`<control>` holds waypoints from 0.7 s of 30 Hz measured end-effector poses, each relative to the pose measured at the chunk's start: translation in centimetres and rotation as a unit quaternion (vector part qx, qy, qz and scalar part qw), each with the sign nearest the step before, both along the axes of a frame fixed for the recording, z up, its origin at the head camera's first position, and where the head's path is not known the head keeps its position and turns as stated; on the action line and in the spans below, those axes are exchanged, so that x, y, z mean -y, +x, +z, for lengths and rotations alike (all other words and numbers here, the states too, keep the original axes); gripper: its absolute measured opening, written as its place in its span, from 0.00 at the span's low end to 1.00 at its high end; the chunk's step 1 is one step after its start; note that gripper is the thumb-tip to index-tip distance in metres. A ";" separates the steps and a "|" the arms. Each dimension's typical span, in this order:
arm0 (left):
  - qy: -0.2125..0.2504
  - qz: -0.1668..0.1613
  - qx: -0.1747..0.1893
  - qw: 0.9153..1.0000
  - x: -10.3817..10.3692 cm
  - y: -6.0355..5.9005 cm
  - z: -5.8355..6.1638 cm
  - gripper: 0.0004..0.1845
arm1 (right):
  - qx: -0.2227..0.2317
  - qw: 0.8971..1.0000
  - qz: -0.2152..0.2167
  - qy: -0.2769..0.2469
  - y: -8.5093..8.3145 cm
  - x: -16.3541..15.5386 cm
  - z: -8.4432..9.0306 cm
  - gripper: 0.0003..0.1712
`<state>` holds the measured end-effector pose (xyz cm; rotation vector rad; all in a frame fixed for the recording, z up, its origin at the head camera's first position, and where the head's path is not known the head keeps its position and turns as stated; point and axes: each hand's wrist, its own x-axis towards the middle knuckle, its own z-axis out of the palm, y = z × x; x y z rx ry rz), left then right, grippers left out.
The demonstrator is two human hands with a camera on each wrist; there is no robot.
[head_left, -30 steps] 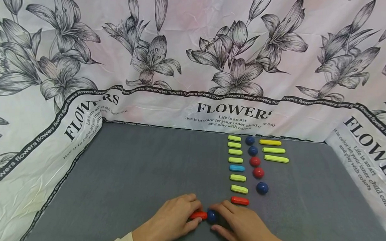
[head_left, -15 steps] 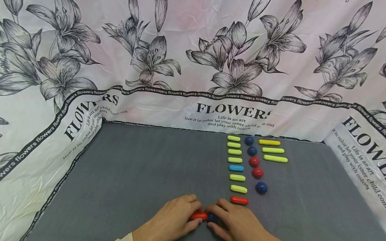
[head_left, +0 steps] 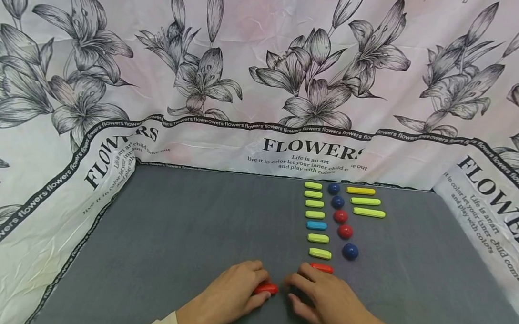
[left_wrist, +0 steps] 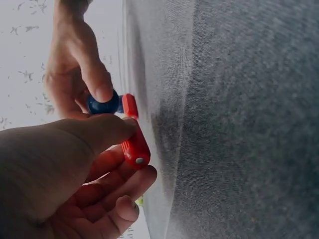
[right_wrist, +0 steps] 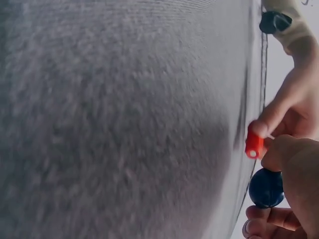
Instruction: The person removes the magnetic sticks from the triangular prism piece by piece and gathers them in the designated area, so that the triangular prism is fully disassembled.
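Observation:
My left hand (head_left: 231, 289) pinches a short red magnetic stick (head_left: 267, 289) between thumb and fingers, low over the grey table. A pale round spot marks the stick's end in the left wrist view. Just to the right, my right hand (head_left: 325, 295) holds a dark blue ball (right_wrist: 265, 189) between thumb and fingertips. In the head view that ball is hidden by the hand, but the left wrist view shows the blue ball (left_wrist: 103, 104) under the thumb. A gap separates stick and ball. Another red stick (head_left: 323, 268) lies partly behind the right hand.
A column of short sticks, mostly yellow-green (head_left: 319, 253) with one blue stick (head_left: 316, 225), runs away from me. Beside it stand blue and red balls (head_left: 345, 231), then longer yellow sticks (head_left: 365, 201). A flower-printed cloth (head_left: 217, 148) borders the table (head_left: 188, 226).
The blue ball and the red stick, end to end before, are now apart. My right hand has shifted right with the ball; my left hand stays almost where it was.

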<state>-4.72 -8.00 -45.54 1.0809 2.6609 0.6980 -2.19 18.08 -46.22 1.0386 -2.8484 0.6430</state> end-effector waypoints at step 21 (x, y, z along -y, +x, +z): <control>0.001 0.009 0.015 1.000 0.2 0.1 -0.4 0.03 | 0.003 0.966 -0.252 0.048 -0.2 -8.0 1.9 0.27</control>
